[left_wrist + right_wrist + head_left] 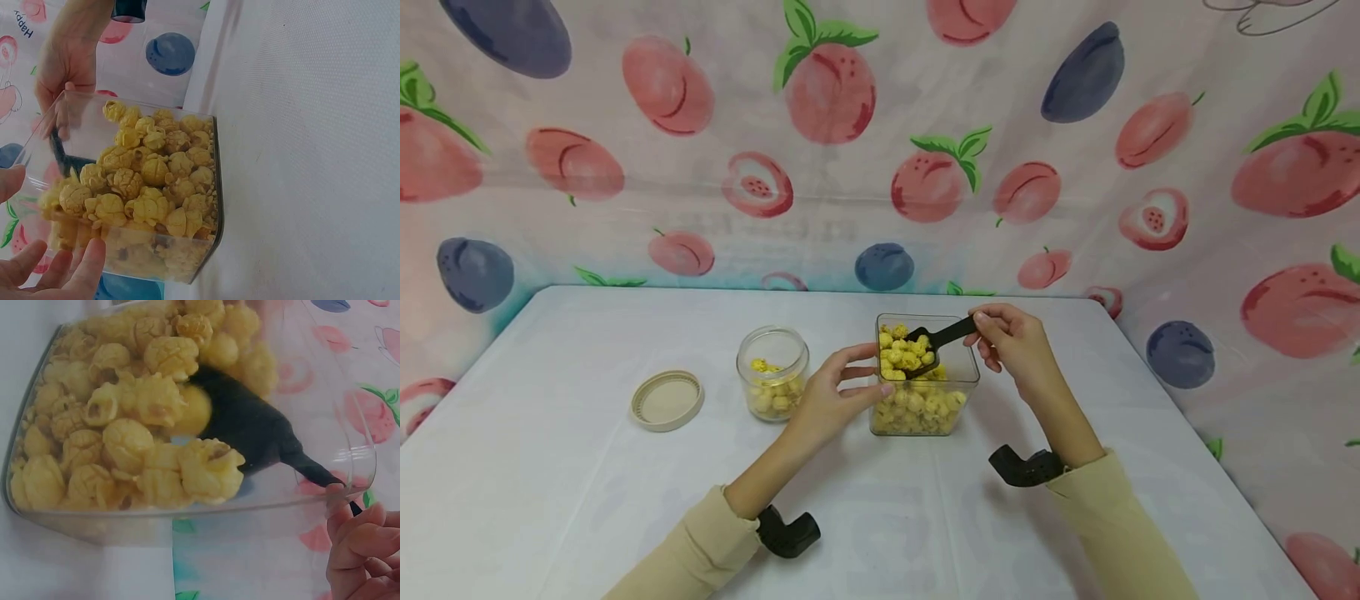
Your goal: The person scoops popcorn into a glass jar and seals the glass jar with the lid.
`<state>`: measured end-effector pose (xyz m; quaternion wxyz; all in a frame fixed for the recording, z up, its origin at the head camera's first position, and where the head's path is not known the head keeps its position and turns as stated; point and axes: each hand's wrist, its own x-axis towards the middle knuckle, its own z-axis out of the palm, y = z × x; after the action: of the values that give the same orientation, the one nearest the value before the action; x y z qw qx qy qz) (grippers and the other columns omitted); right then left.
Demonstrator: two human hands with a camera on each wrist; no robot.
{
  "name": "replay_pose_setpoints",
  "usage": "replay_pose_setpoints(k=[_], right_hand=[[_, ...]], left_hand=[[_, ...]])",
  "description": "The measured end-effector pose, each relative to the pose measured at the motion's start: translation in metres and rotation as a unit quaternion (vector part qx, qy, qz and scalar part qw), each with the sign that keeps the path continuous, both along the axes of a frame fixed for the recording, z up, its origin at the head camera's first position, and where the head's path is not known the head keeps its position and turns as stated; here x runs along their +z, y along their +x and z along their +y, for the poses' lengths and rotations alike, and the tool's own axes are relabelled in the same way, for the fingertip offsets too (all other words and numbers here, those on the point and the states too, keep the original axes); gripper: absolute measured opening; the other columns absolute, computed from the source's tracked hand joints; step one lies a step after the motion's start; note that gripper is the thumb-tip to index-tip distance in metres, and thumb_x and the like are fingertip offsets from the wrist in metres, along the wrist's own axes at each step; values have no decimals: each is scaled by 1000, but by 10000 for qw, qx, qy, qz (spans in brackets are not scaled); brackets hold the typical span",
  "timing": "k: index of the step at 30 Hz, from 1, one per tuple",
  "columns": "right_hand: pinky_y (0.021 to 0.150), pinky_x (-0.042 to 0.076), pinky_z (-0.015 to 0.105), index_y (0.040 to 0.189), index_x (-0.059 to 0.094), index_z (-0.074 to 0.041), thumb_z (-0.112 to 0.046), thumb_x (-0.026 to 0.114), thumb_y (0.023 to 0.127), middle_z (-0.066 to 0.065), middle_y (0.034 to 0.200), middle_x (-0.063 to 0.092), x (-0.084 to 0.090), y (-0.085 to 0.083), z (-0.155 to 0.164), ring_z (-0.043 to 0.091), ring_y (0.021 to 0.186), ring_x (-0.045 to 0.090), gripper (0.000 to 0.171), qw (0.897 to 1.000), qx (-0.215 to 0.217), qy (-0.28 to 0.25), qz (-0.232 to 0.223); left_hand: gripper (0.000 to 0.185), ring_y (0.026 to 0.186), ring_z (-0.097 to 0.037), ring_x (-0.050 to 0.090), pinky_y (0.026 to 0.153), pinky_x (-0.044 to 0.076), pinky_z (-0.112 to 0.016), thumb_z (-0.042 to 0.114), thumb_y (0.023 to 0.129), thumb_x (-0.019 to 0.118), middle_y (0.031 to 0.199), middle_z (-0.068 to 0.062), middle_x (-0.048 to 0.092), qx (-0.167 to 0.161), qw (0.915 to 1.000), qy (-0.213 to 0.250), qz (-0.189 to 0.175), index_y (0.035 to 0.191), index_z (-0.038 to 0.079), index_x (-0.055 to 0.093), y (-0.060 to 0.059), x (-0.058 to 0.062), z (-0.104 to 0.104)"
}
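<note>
A clear square container (917, 417) of yellow popcorn stands on the table. Inside its upper part lies a black scoop (952, 332) with popcorn in its bowl, and my right hand (1015, 342) pinches the handle end at the right rim. The left hand (831, 396) rests against the container's left side, fingers nearly straight on the wall and thumb at the front. Through the clear wall, the right wrist view shows the scoop's dark bowl (240, 419) among the popcorn. To the left stands a round clear jar (772, 375), open at the top and partly filled with popcorn.
A round beige lid (667, 402) lies on the white table (550, 500) left of the jar. Behind and to the right hangs a fruit-print cloth (850, 192). Each wrist carries a black camera mount, such as the right one (1024, 467).
</note>
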<state>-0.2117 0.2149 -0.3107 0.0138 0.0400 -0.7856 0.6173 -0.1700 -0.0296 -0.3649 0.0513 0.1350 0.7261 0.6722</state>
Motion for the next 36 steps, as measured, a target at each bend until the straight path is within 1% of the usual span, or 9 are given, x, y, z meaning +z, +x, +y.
replay_pose_setpoints(k=[3,7,12,16,19,25,30,32,36], right_hand=[[41,36,16,114,51,7,-17,50,96,-8,64,64,1,1,1,4,49,45,30,10000,12,40,-12],[40,35,15,112,52,4,-17,50,97,-7,65,64,4,4,8,4,48,44,26,9999,17,-116,28],[40,36,15,114,50,7,-17,50,97,-7,65,65,4,5,11,4,48,44,30,9995,108,-288,-5],[41,35,16,117,49,10,-16,49,97,-8,65,64,4,6,6,4,48,44,32,9999,109,-92,-35],[41,35,17,116,51,7,-16,49,97,-8,65,63,6,7,3,4,48,44,30,9998,107,134,-77],[42,35,18,115,51,7,-19,51,96,-8,66,64,12,10,10,5,50,44,31,9987,199,452,-81],[41,34,18,115,49,9,-16,50,97,-9,66,64,12,10,16,4,49,44,31,9984,328,437,-129],[42,34,17,115,49,9,-16,50,97,-9,66,64,10,10,13,4,49,44,31,9984,370,349,-237],[42,34,17,114,50,7,-17,50,97,-7,66,64,6,10,3,4,49,44,30,9986,292,205,-394]], left_hand=[[57,121,-25,50,92,51,-36,19,83,70,138,-4,45,9,10000,9,-1,135,15,46,1,1,0],[58,122,-25,50,92,51,-37,19,83,70,139,-4,45,-13,10000,15,47,135,14,46,1,1,0],[58,122,-25,50,92,51,-37,19,83,70,138,-4,45,-9,10000,-17,68,136,14,45,1,1,1],[59,121,-25,50,92,51,-36,19,83,71,138,-5,45,-4,10000,-24,86,136,13,45,0,0,1],[58,122,-25,50,92,51,-36,19,83,70,138,-4,45,10,10000,-30,84,136,14,45,1,0,1],[57,122,-25,50,93,50,-37,20,84,70,139,-4,45,-32,10000,-15,80,136,15,45,1,-1,0],[57,122,-25,49,93,50,-37,21,84,70,138,-4,45,-60,9999,-23,81,135,16,45,0,-1,1],[57,122,-26,50,93,50,-37,21,84,70,138,-4,45,-29,10000,-29,86,135,15,46,0,-1,1],[58,122,-26,50,93,50,-37,21,83,71,138,-4,46,16,10000,-40,69,135,15,46,0,-1,1]])
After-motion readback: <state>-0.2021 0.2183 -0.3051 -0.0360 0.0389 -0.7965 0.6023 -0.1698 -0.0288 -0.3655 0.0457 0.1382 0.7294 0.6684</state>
